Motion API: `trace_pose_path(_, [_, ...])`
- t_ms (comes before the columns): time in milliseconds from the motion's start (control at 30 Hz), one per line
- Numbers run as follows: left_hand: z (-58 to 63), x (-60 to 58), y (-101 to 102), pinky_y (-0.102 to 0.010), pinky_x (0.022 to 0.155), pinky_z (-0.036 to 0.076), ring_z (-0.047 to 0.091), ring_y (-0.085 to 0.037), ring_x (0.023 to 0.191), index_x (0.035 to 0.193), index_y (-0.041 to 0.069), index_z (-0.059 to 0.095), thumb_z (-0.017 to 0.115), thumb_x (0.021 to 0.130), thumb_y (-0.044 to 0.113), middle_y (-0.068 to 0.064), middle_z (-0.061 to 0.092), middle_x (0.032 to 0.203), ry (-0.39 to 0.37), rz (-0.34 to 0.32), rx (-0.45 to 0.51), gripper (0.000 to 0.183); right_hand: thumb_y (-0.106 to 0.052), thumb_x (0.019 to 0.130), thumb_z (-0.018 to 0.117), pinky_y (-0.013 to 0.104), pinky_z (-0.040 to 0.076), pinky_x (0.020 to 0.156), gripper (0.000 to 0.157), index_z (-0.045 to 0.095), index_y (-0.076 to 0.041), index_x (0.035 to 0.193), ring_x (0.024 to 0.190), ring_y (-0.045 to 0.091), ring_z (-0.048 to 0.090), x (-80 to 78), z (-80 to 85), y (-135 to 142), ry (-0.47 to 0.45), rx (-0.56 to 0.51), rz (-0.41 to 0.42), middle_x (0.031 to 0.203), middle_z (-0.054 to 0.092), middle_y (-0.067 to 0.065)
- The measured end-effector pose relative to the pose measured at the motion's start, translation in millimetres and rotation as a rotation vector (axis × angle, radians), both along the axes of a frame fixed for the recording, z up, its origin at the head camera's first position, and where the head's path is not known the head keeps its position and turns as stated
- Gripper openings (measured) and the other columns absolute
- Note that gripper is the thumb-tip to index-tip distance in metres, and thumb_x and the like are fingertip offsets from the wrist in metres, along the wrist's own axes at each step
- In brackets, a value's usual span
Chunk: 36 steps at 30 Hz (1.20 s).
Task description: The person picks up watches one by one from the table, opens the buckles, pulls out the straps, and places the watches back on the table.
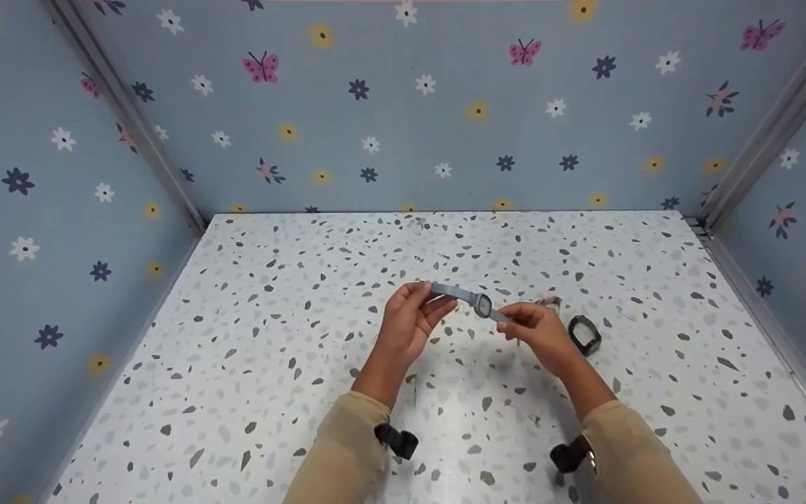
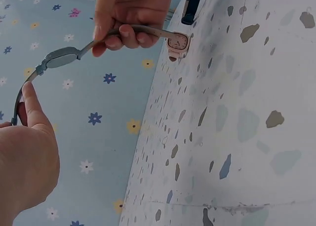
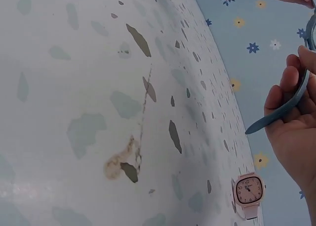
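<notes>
A grey-blue wristwatch is stretched out between both hands above the table, its small case near the right hand. My left hand pinches one strap end between thumb and fingers. On the other strap, close to the case, my right hand has its grip. In the left wrist view the watch case is seen edge-on, between the left hand and the right hand. The right wrist view shows the strap running through the right hand's fingers, its tip sticking out past them.
A black watch lies on the speckled table, just right of the right hand. Partly hidden behind that hand in the head view is a pink watch with a square dial. Flower-patterned panels enclose the table's back and sides.
</notes>
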State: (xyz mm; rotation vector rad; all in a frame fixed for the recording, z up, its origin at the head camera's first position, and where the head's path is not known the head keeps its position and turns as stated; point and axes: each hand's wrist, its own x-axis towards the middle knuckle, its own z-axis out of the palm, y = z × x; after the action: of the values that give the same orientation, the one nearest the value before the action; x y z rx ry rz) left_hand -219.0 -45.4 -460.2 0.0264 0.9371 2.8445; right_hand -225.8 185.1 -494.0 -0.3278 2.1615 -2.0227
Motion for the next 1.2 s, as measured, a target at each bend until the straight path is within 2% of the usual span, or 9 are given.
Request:
trace_pose_path(133, [-4.0, -1.2, -7, -0.042, 0.086, 0.044, 0.06, -0.032, 0.091, 0.095, 0.0, 0.043, 0.053, 0.088, 0.007, -0.017, 0.053, 0.092, -0.01, 0.009, -0.023, 0.014, -0.013, 0.082, 0.063, 0.038, 0.048, 0.067, 0.025, 0.06, 0.006, 0.098, 0.069, 0.02, 0.054, 0.0, 3.0, 4, 0.02, -0.025, 0.048, 0.079, 0.062, 0.012])
trace_pose_path(233, [-8.1, -1.7, -12, -0.042, 0.085, 0.044, 0.061, -0.031, 0.091, 0.095, 0.001, 0.043, 0.054, 0.088, 0.007, -0.016, 0.055, 0.092, -0.025, 0.026, -0.063, 0.016, -0.011, 0.083, 0.062, 0.034, 0.049, 0.067, 0.022, 0.06, 0.006, 0.097, 0.07, 0.019, 0.055, 0.1, 6.4, 4, 0.002, -0.047, 0.059, 0.078, 0.062, 0.011])
trace_pose_path(333, [-12.6, -1.7, -16, -0.04, 0.084, 0.045, 0.061, -0.031, 0.09, 0.095, 0.001, 0.043, 0.055, 0.087, 0.008, -0.016, 0.056, 0.092, -0.058, 0.046, -0.106, 0.016, -0.009, 0.083, 0.061, 0.034, 0.048, 0.067, 0.02, 0.06, 0.006, 0.096, 0.07, 0.018, 0.055, 0.2, 9.6, 2, -0.015, -0.063, 0.071, 0.078, 0.062, 0.01])
trace_pose_path(500, [-19.8, -1.5, -21, -0.04, 0.082, 0.047, 0.061, -0.032, 0.09, 0.098, 0.0, 0.045, 0.056, 0.087, 0.009, -0.016, 0.057, 0.092, -0.134, 0.05, -0.193, 0.018, -0.009, 0.083, 0.06, 0.034, 0.048, 0.067, 0.021, 0.06, 0.007, 0.097, 0.069, 0.016, 0.055, -0.3, 12.4, -3, 0.009, -0.059, 0.12, 0.078, 0.063, 0.008])
trace_pose_path(633, [-26.5, -2.6, -25, -0.038, 0.081, 0.048, 0.062, -0.029, 0.086, 0.1, -0.002, 0.047, 0.056, 0.087, 0.008, -0.017, 0.057, 0.091, -0.193, 0.043, -0.293, 0.019, -0.011, 0.083, 0.061, 0.035, 0.046, 0.066, 0.022, 0.06, 0.007, 0.096, 0.068, 0.017, 0.054, -1.3, 11.9, -9, 0.011, -0.048, 0.139, 0.078, 0.062, 0.008])
trace_pose_path(933, [-40.7, -7.2, -31, -0.034, 0.076, 0.05, 0.062, -0.025, 0.084, 0.107, -0.003, 0.052, 0.056, 0.086, 0.007, -0.019, 0.057, 0.098, -0.363, 0.018, -0.571, 0.024, -0.014, 0.083, 0.061, 0.026, 0.044, 0.061, 0.024, 0.061, 0.005, 0.099, 0.068, 0.015, 0.052, -6.3, 17.4, -33, -0.017, 0.024, 0.169, 0.078, 0.061, 0.006])
trace_pose_path(1033, [-43.3, -8.8, -36, -0.033, 0.074, 0.051, 0.062, -0.025, 0.083, 0.104, -0.003, 0.054, 0.057, 0.085, 0.008, -0.021, 0.058, 0.1, -0.389, 0.056, -0.641, 0.022, -0.013, 0.084, 0.061, 0.025, 0.045, 0.06, 0.021, 0.063, 0.003, 0.098, 0.068, 0.018, 0.053, -10.8, 19.7, -43, -0.014, 0.076, 0.159, 0.078, 0.062, 0.008])
trace_pose_path(1200, [-48.7, -9.2, -49, -0.031, 0.072, 0.052, 0.064, -0.022, 0.079, 0.1, -0.003, 0.056, 0.056, 0.086, 0.01, -0.022, 0.06, 0.099, -0.414, 0.149, -0.693, 0.019, -0.01, 0.084, 0.058, 0.032, 0.047, 0.06, 0.016, 0.065, -0.001, 0.096, 0.074, 0.035, 0.055, -16.8, 17.9, -56, -0.027, 0.203, 0.128, 0.079, 0.062, 0.012])
